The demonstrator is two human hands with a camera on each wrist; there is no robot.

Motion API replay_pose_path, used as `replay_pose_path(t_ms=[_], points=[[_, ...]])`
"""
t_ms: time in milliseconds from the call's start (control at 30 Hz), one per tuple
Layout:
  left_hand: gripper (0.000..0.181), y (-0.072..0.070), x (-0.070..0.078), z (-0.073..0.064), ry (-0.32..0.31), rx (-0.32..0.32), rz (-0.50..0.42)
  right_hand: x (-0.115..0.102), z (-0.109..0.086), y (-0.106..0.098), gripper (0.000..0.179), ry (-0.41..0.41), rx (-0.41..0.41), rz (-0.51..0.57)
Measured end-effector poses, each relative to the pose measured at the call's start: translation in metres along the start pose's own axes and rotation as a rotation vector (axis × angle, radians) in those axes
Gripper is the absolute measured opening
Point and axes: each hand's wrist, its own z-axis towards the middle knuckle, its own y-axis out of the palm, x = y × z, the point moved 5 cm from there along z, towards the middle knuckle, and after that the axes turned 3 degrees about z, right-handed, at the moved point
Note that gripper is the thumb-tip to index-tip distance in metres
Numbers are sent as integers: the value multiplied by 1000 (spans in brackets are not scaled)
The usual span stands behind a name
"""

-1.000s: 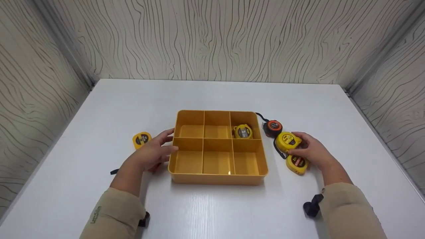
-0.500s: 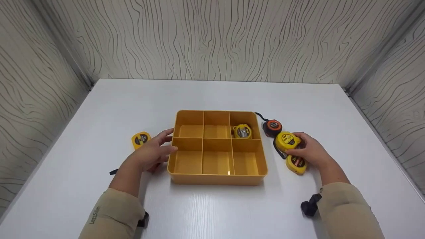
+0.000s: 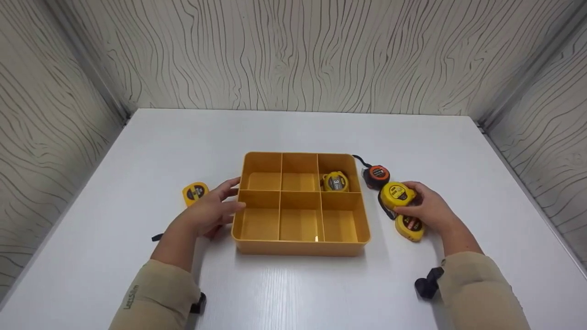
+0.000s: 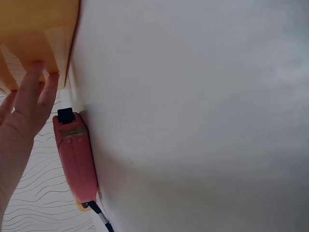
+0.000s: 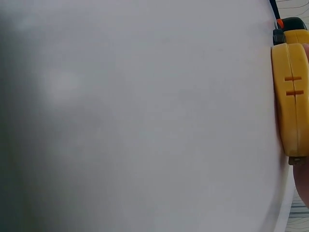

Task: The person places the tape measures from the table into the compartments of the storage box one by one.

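Note:
A yellow six-compartment box (image 3: 300, 248) stands mid-table, with a yellow tape measure (image 3: 335, 181) in its back right compartment. Against the box's left side, my left hand (image 3: 206, 211) rests its extended fingertips, as the left wrist view confirms. My right hand (image 3: 433, 208) pinches another yellow tape measure (image 3: 395, 195) between thumb and fingers, right of the box. Just below it lies a yellow tape measure with a red label (image 3: 411, 228), which looms large in the right wrist view. Under my left hand, a red tape measure (image 4: 77, 164) with a dark strap shows in the left wrist view.
A black and orange tape measure (image 3: 377, 176) lies by the box's back right corner, its cord reaching the rim. Beyond my left wrist is a flat yellow tape measure (image 3: 195, 192). Patterned panels (image 3: 293, 55) enclose the white table (image 3: 293, 133) at the back and sides.

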Motion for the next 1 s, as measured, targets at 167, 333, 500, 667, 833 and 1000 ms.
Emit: replay_pose_path(t_ms=[167,333,500,667,833,1000], points=[[69,1,0,-1,-18,4,6,1,-1,0,99,-27,13,4],[70,1,1,-2,-5,-2,29,1,-2,-2,97,-41,18,-1],[70,2,1,-1,-4,-7,19,-1,-3,-5,100,0,24,13],[69,1,0,1,4,-7,3,-7,-4,-11,100,-10,32,35],[68,1,-1,1,4,1,2,-16,-7,-19,96,-70,49,33],[69,0,0,1,23,-1,-2,-27,-10,-30,93,-118,71,11]])
